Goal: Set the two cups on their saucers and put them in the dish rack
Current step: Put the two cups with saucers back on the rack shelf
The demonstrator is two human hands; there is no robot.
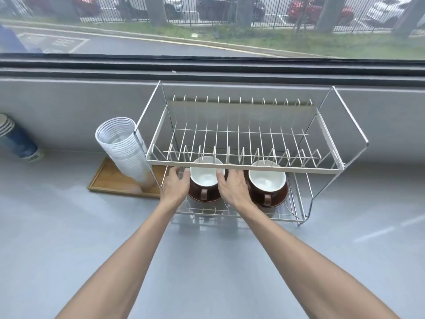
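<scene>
Both your arms are reaching into the lower tier of the dish rack [243, 165], under the front rail of the upper shelf. Your left hand [175, 185] sits at the left side of the left cup [204, 174], thumb up by the rim, fingers loosely spread and curled in beneath the shelf edge; whether they touch the cup or its saucer I cannot tell, the hand covers the spot. Your right hand [233, 186] is on the other side of that cup, in the gap between the two cups, thumb tip at the white rim, fingers relaxed and open rather than pinching.

The left cup, brown outside and white inside, stands upright on its brown saucer [202, 198] on the lower wire tier, handle facing you. The right cup [266, 179] stands the same way on its own saucer [281, 198], just beside, handle toward you too, and neither hand touches it.

To the left of the rack, a tilted stack of clear plastic cups [124, 146] rests on a wooden tray [110, 178], leaning against the rack frame. A blue paper-cup stack [16, 141] lies at the far left edge on the grey counter [207, 261]
</scene>
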